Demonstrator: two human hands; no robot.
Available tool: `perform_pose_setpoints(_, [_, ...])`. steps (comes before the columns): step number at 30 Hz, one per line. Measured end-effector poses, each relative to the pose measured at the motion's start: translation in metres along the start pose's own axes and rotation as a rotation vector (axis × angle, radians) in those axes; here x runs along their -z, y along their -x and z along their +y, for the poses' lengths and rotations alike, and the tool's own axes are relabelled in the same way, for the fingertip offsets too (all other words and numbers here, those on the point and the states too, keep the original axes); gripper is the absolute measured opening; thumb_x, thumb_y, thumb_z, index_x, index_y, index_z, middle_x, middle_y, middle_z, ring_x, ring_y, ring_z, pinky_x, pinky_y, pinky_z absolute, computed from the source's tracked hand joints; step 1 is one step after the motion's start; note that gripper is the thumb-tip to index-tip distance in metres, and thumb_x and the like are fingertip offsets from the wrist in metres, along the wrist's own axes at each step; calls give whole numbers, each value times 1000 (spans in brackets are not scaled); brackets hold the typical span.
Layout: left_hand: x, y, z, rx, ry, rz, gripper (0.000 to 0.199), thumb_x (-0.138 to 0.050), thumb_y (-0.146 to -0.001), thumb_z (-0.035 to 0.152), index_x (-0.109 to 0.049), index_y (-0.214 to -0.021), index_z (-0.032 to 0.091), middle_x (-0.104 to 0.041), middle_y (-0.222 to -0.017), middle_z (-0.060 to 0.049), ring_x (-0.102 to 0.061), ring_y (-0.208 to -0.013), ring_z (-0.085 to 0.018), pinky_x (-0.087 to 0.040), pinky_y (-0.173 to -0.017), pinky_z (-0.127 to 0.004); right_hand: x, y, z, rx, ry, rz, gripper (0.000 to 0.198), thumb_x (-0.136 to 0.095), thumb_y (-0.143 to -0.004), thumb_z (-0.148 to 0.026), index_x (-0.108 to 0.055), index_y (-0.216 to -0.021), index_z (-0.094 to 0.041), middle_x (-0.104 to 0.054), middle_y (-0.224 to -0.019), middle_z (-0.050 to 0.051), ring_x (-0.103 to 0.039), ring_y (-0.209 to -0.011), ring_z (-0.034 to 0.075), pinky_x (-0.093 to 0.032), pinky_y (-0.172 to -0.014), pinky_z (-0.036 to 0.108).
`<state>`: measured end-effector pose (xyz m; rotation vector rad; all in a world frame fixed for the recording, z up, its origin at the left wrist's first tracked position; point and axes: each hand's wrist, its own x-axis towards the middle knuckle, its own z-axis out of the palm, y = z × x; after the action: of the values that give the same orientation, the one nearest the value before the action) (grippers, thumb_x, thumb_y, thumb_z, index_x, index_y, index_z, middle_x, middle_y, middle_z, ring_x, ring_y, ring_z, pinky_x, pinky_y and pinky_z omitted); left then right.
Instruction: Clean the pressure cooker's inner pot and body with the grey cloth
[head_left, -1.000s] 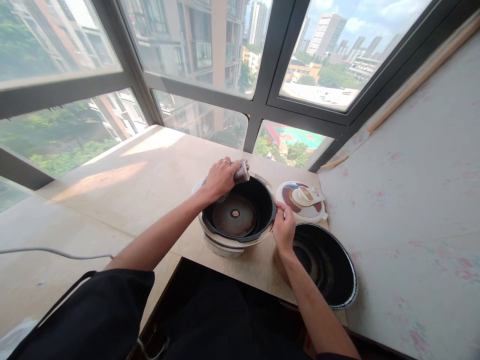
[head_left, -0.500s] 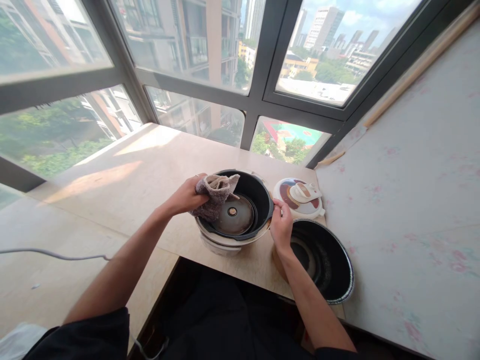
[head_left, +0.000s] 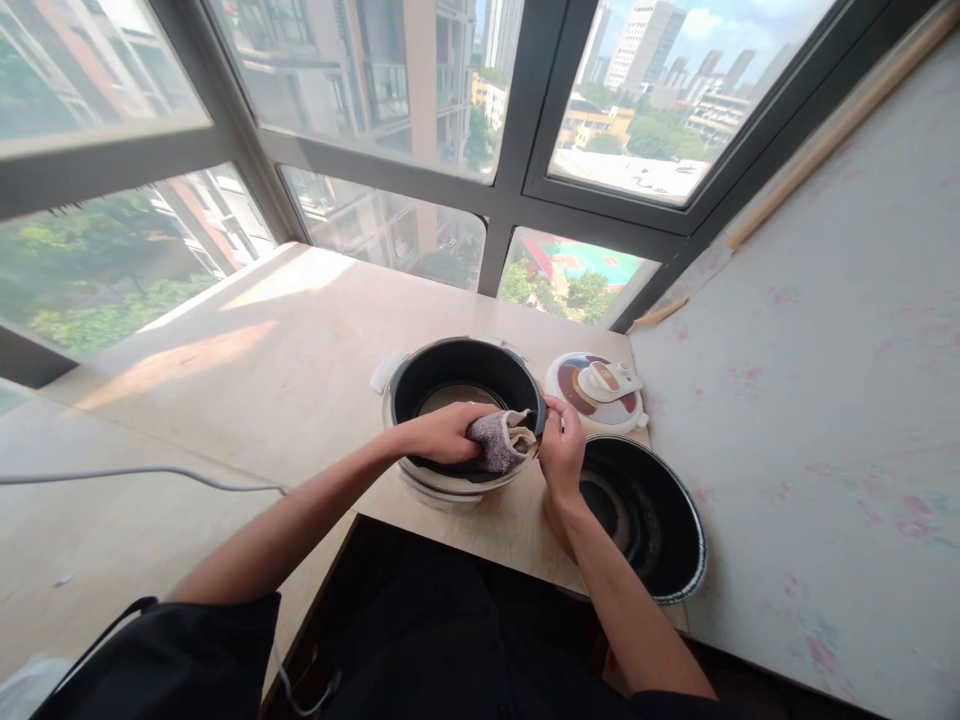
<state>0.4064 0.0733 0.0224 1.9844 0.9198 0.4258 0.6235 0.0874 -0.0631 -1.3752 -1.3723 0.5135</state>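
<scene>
A cooker body [head_left: 442,497] with a pale outer shell and a dark interior stands near the counter's front edge. Inside its near right part, my left hand [head_left: 448,432] is closed around a folded brown-grey cloth [head_left: 496,443]. The cloth lies by the inner wall and hides part of the cooker's floor. My right hand [head_left: 562,445] grips the cooker's right rim, fingers curled over the edge. Just right of that hand sits a black inner pot [head_left: 660,500], tilted in view and partly covered by my right forearm.
A white lid [head_left: 600,388] with a brown pattern lies behind the inner pot, close to the floral wall [head_left: 810,420]. Windows [head_left: 375,90] border the wooden counter [head_left: 315,340] at the back. A grey cord [head_left: 150,472] runs across the left side.
My left hand has moved the cloth from the cooker's left rim across to its near right inside. My right hand stays on the right rim.
</scene>
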Motion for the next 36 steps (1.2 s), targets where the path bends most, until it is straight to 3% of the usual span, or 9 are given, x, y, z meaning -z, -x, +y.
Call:
perform_pose_setpoints(5, [-1,-13,2,93,36,-99,53,-55,-68,13,-57,-121,15,-65,-119,-7,-60,-107,-24,-46,-92,-31,0,0,0,6,9,1,30,-43,-91,-30,-67,-102,-16,-71,-106,11,-64,-103,22,-47,-97,38])
perform_pose_setpoints(11, [3,-14,11,187,50,-180,66,-71,-77,53,-53,-131,20,-63,-127,-6,-59,-113,-25,-42,-94,-30,0,-1,1,41,27,4,31,-42,-91,-29,-67,-102,-15,-71,-106,11,-64,-103,22,-47,-96,37])
perform_pose_setpoints(14, [1,-15,9,183,22,-194,71,-73,-74,59,-55,-131,22,-65,-123,-5,-61,-111,-25,-43,-92,-29,0,-1,1,53,29,-4,31,-42,-91,-29,-67,-102,-15,-71,-106,12,-64,-103,23,-47,-97,38])
perform_pose_setpoints(20, [5,-10,-5,162,2,-266,54,-71,-76,57,-65,-115,21,-69,-106,-2,-63,-99,-22,-43,-83,-26,0,-1,2,68,33,-3,30,-41,-92,-28,-67,-103,-16,-71,-107,12,-64,-104,23,-47,-98,40])
perform_pose_setpoints(26, [35,3,-11,222,-3,-411,38,-77,-70,47,-72,-93,17,-67,-82,1,-60,-79,-16,-42,-69,-22,0,-1,3,58,20,2,30,-42,-92,-28,-67,-102,-16,-71,-106,12,-64,-103,23,-47,-98,39])
perform_pose_setpoints(32, [59,4,-23,280,130,-418,34,-79,-63,34,-75,-92,16,-71,-82,-1,-63,-79,-18,-47,-72,-24,0,0,3,56,14,-9,30,-41,-92,-28,-67,-103,-16,-70,-107,12,-63,-104,22,-47,-98,39])
perform_pose_setpoints(36, [71,2,-27,282,82,-321,31,-74,-62,27,-74,-89,14,-70,-80,-1,-63,-76,-18,-48,-68,-24,1,0,3,53,8,-20,31,-41,-92,-28,-67,-104,-15,-70,-108,12,-63,-105,22,-47,-99,40])
